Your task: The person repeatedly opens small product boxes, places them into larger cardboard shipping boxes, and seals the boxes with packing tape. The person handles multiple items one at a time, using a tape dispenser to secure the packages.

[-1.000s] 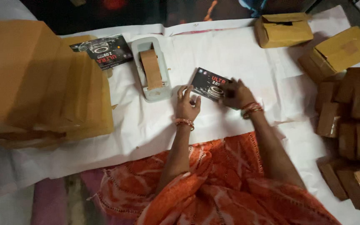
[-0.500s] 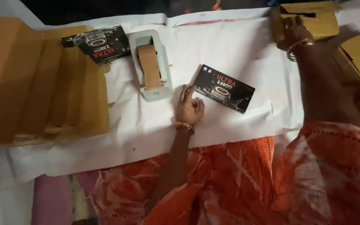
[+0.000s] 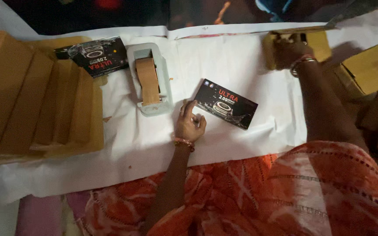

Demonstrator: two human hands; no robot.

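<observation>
Cardboard dominates the far left: a stepped stack of flat brown cardboard sheets [image 3: 31, 100] lies well left of the grey desktop tape dispenser [image 3: 150, 81], with a second black printed carton [image 3: 93, 54] resting on the stack's top edge, just left of the dispenser. Right of the dispenser, the left hand [image 3: 189, 124] rests on the white paper sheet [image 3: 224, 61] that covers the work surface, fingers loosely curled and gripping nothing, fingertips just beside the near corner of a flat black rectangular product box [image 3: 226, 109]. Further right of the dispenser, the right hand [image 3: 287, 52] is stretched out and closed around a small open brown cardboard carton [image 3: 316, 41] at the paper's far edge.

The step in hand looks like fetching an outer carton; the next move would call for bringing it beside the black box. More brown cartons [image 3: 372, 65] crowd the right side. Beyond the paper the room is dark.
</observation>
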